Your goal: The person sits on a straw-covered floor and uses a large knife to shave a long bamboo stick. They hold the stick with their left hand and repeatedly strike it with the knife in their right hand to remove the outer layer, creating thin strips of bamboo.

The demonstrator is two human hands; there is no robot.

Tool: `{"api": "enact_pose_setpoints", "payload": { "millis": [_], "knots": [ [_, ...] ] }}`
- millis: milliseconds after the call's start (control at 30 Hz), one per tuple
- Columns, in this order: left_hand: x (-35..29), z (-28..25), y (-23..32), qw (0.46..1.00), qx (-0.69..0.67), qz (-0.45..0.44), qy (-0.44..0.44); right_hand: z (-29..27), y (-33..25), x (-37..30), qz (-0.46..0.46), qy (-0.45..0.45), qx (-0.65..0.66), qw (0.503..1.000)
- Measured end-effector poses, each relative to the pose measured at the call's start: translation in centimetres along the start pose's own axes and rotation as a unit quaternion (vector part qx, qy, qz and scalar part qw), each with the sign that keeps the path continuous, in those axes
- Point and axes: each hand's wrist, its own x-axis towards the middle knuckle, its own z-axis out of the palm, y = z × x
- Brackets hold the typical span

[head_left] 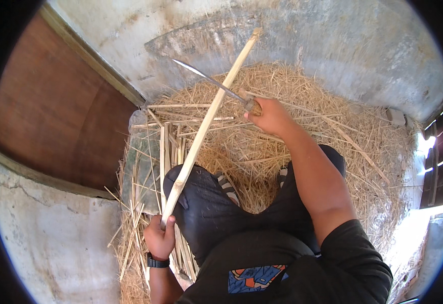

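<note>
head view: pale strip (201,134) crossed by a knife (235,96)

largest, a plastered wall (343,45), mottled grey and stained, stands behind; at left, a smooth brown panel (59,101) adjoins it. below lies loose straw (353,126), a tangled, fibrous mat; such ground looks yielding, so a steady, balanced stance would help the work.

the strip, straight, flat-sided and apparently wood or bamboo, slopes from near left, over the left knee (198,185), to a roughened far end before the wall. the knee could steady it, though any stroke is best kept well clear. other strips (162,162), thin and straw-coloured, lie beside that leg.

the knife, slim, pointed and of grey metal with a stubby brown handle (254,107), crosses the strip in its far half; whether its edge touches cannot be told. a shallow, even angle, directed away from the body, should suit long grain.

smallest, the right hand (273,116) wraps its fingers round the handle; the left hand (159,237) grips the strip's near end, where firmness should check twisting.
</note>
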Motion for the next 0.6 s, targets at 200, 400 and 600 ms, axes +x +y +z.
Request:
{"api": "enact_pose_setpoints", "payload": {
  "millis": [200, 400, 600],
  "knots": [
    [-0.1, 0.9, -0.3, 1.0, -0.029, -0.005, 0.003, 1.8, -3.5, -2.3, -0.197, -0.127, -0.051, 0.971],
    [-0.8, -0.2, -0.6, 0.996, -0.071, -0.012, -0.044, 0.1, -0.7, -0.8, -0.148, -0.047, -0.025, 0.988],
    [-4.7, 2.1, -3.7, 0.976, -0.182, -0.061, -0.099, 1.2, -0.8, -1.3, -0.116, -0.075, -0.025, 0.99]
  ]
}}
